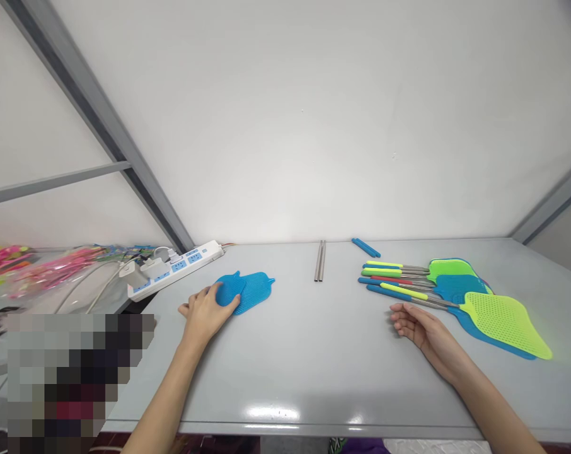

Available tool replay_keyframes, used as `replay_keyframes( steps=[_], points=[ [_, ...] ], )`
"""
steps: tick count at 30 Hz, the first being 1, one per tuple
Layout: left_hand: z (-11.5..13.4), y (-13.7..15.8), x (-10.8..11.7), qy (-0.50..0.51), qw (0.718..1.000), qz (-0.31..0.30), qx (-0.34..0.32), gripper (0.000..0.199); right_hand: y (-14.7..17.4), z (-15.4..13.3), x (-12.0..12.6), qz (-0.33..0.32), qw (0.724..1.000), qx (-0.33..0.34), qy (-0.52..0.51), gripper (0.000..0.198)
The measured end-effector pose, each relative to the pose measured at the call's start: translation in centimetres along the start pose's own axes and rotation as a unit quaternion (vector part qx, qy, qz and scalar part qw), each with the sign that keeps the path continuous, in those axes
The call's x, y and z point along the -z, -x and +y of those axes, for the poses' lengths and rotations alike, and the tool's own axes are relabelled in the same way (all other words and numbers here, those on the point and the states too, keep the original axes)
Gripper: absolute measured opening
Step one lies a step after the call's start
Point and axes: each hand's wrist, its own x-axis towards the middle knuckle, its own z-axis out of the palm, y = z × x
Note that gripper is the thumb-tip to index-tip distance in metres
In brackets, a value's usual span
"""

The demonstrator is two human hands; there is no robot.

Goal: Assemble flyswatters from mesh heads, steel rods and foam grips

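Note:
My left hand (207,313) is closed on a blue fly swatter head (229,291), thumb on its near right side and fingers along its left. Beneath that piece, partly covered, a second blue fly swatter head (258,292) lies flat on the table, its short neck pointing right. My right hand (422,337) holds nothing; its fingers are loosely bent and apart from the thumb, palm turned left. Just beyond it lies a pile of fly swatters with yellow-green (507,321) and blue (458,288) heads, metal rods and coloured grips.
Two metal tubes (320,261) lie side by side mid-table. Blue handle grips (365,247) rest near the back wall. A white power strip (179,268) with plugs sits at the left edge. Past it are plastic bags of pink parts (63,268). A grey frame post (148,183) rises there.

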Motion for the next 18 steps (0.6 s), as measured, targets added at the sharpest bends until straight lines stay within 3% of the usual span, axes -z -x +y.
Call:
replay_keyframes(
  steps=[11, 18],
  points=[
    [2.0, 1.4, 0.4, 0.194, 0.979, 0.018, -0.056, 0.044, 0.0, -0.1, -0.1, 0.007, 1.0, -0.002, -0.001, 0.022],
    [2.2, 1.8, 1.0, 0.254, 0.962, 0.039, -0.089, 0.04, 0.0, 0.0, 0.0, 0.009, 1.0, -0.009, -0.005, 0.022]
  ],
)
